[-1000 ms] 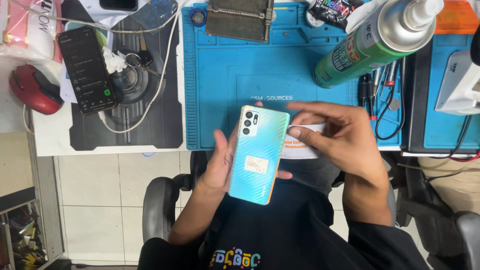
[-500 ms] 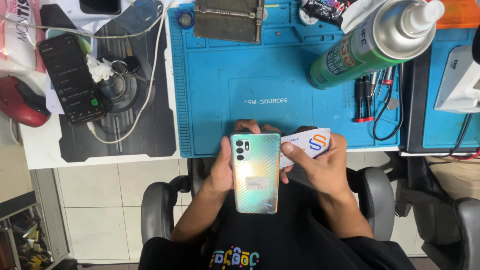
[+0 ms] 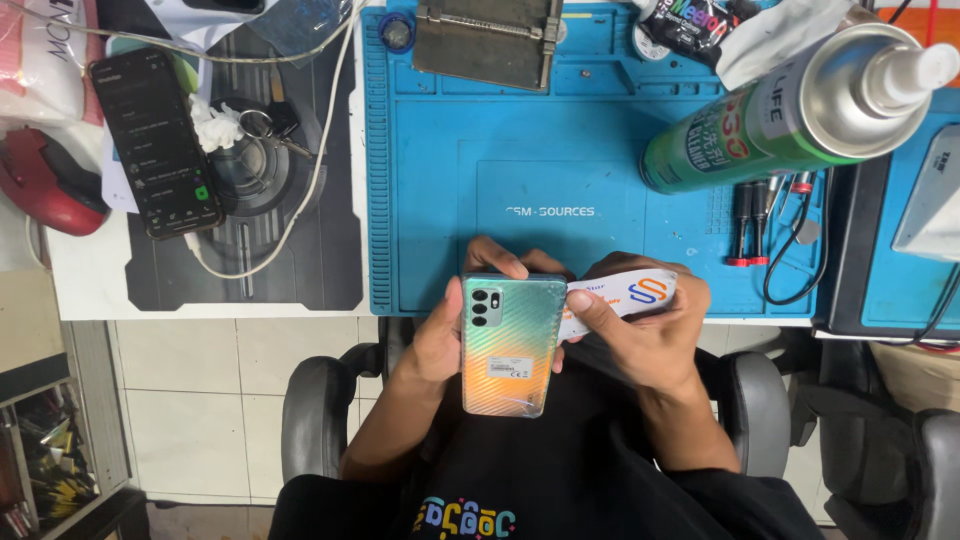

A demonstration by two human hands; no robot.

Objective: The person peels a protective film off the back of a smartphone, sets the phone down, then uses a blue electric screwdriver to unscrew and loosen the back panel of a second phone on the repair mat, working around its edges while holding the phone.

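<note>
At the worktop's edge, a left hand cradles a smartphone back-up over the lap, fingers wrapped around its left side, while the right hand pinches a thin plastic card against its right edge. Held off the blue mat, the phone could slip, or a hard push could crack its back.

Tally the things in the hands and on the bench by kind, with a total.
Phones: 2, the iridescent phone held by the left hand, and the black phone on the bench
Plastic cards: 1, the white card in the right hand
Spray cans: 1, the green spray can
Blue mats: 1, the blue mat
Total: 5
</note>
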